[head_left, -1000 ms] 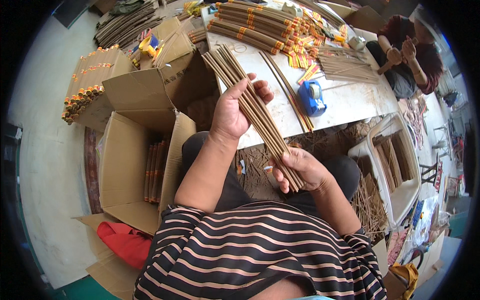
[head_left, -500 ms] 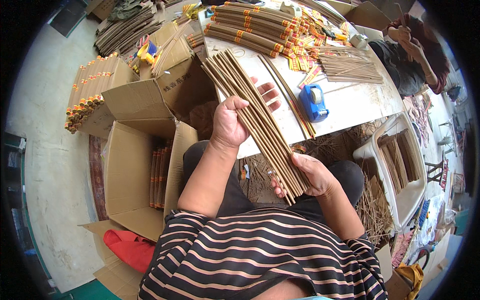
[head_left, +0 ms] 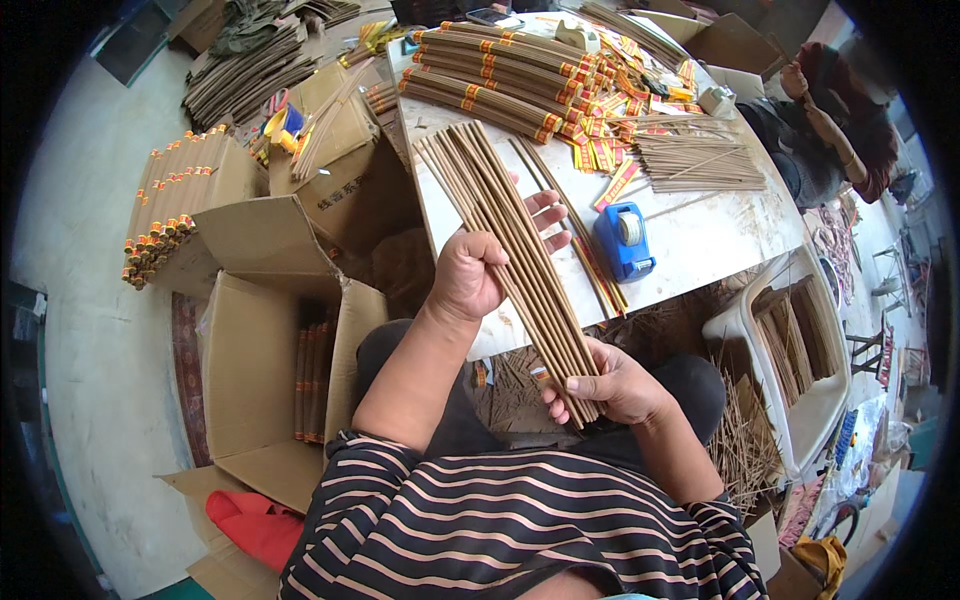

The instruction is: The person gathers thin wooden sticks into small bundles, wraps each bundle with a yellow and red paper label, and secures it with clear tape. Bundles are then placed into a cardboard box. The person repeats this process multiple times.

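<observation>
A loose bundle of thin brown incense sticks [head_left: 520, 250] slants across my lap, its far end over the table edge. My left hand [head_left: 475, 272] grips it around the middle, thumb on top and fingertips showing past the far side. Lower down, my right hand [head_left: 615, 385] is closed round the near end, its thumb pressed across the sticks. Just beyond the bundle, a few loose sticks [head_left: 572, 225] with red and yellow strips lie on the white table. Beside them stands a blue tape dispenser [head_left: 625, 243].
Banded incense bundles [head_left: 490, 75] are stacked on the table [head_left: 715, 225], near yellow-red labels [head_left: 600, 155] and loose sticks [head_left: 700, 160]. An open cardboard box [head_left: 250, 370] stands at my left. A white bin [head_left: 800, 410] of sticks is at the right. Another person [head_left: 830, 120] works beyond.
My right thumb has moved across the top of the sticks near their lower end. The bundle has shifted slightly down in the picture, both hands still on it.
</observation>
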Demonstrator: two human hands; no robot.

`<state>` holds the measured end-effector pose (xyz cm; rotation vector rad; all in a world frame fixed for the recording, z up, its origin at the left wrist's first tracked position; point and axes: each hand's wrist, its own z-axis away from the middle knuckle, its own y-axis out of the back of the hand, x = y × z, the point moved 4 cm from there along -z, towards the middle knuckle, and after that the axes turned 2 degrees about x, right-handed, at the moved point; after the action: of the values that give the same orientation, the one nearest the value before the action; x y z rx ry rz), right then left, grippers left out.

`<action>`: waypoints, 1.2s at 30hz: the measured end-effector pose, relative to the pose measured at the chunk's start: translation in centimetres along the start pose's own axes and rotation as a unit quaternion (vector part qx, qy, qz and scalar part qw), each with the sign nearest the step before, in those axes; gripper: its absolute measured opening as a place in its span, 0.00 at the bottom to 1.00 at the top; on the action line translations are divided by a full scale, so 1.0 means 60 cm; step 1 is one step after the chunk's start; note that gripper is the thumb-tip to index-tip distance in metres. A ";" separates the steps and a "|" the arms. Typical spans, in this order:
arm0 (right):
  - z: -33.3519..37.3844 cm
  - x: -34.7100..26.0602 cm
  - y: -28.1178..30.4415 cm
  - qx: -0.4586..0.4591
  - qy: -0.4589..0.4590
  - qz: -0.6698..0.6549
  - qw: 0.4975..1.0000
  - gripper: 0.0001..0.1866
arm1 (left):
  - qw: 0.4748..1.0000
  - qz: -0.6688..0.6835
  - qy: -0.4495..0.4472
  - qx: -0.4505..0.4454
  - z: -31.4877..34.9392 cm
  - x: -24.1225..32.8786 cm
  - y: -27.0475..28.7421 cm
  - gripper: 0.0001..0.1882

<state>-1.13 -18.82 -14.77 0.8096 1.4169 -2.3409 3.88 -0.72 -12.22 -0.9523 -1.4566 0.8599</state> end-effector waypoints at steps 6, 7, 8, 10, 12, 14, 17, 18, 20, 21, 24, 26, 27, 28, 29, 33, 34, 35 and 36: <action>-0.012 -0.003 0.012 0.010 -0.025 -0.029 0.999 0.14 | 1.000 0.001 0.002 -0.002 -0.008 -0.005 0.021 0.45; -0.015 -0.001 0.018 0.009 -0.025 -0.027 0.999 0.14 | 1.000 0.000 -0.001 -0.002 -0.008 -0.005 0.026 0.46; -0.018 0.000 0.021 0.009 -0.024 -0.025 0.999 0.14 | 1.000 -0.002 -0.004 0.006 -0.006 -0.004 0.028 0.46; -0.024 -0.001 0.025 0.026 -0.019 0.000 0.999 0.15 | 1.000 -0.009 0.001 0.010 -0.008 -0.003 0.031 0.47; -0.026 0.001 0.033 0.058 -0.021 0.012 0.998 0.17 | 1.000 0.001 -0.003 0.010 -0.013 -0.007 0.039 0.41; -0.034 -0.001 0.022 0.070 -0.034 0.071 0.994 0.15 | 0.999 -0.015 0.000 0.049 -0.011 -0.011 0.047 0.36; -0.043 -0.011 0.014 0.117 -0.037 0.211 0.970 0.14 | 0.993 -0.019 0.024 0.112 -0.013 -0.026 0.075 0.23; -0.048 -0.009 0.017 0.122 -0.018 0.252 0.960 0.15 | 0.991 0.005 0.031 0.130 -0.013 -0.032 0.084 0.16; -0.043 -0.012 0.025 0.167 -0.023 0.320 0.932 0.15 | 0.986 0.015 0.031 0.163 -0.022 -0.036 0.084 0.09; -0.037 -0.020 0.025 0.155 -0.029 0.339 0.928 0.16 | 0.986 0.026 0.031 0.160 -0.025 -0.035 0.084 0.09; -0.003 -0.081 0.031 0.118 0.041 0.515 0.848 0.18 | 0.982 0.052 0.011 0.183 -0.038 -0.024 0.083 0.11; 0.020 -0.139 0.064 0.178 0.045 0.524 0.831 0.17 | 0.981 0.076 0.015 0.178 -0.046 -0.007 0.107 0.13; 0.028 -0.158 0.119 0.265 0.076 0.465 0.841 0.14 | 0.980 0.087 0.015 0.179 -0.049 -0.005 0.111 0.13; 0.031 -0.205 0.146 0.311 0.118 0.538 0.774 0.12 | 0.978 0.095 0.012 0.183 -0.051 -0.004 0.115 0.13; 0.038 -0.238 0.195 0.368 0.145 0.528 0.751 0.11 | 0.976 0.101 0.017 0.193 -0.054 -0.006 0.113 0.12; 0.051 -0.354 0.350 0.454 0.186 0.658 0.571 0.10 | 0.974 0.098 0.036 0.200 -0.063 -0.017 0.115 0.11; 0.049 -0.374 0.365 0.462 0.200 0.664 0.552 0.09 | 0.975 0.098 0.036 0.198 -0.065 -0.015 0.117 0.11; 0.046 -0.392 0.381 0.471 0.189 0.684 0.525 0.10 | 0.975 0.098 0.036 0.195 -0.068 -0.013 0.119 0.11; 0.039 -0.409 0.392 0.477 0.177 0.702 0.499 0.10 | 0.975 0.097 0.035 0.195 -0.070 -0.011 0.123 0.11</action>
<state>29.76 -33.13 -16.18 1.7466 -0.7872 -1.2251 8.74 1.64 -18.79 -0.8232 -1.0912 1.1935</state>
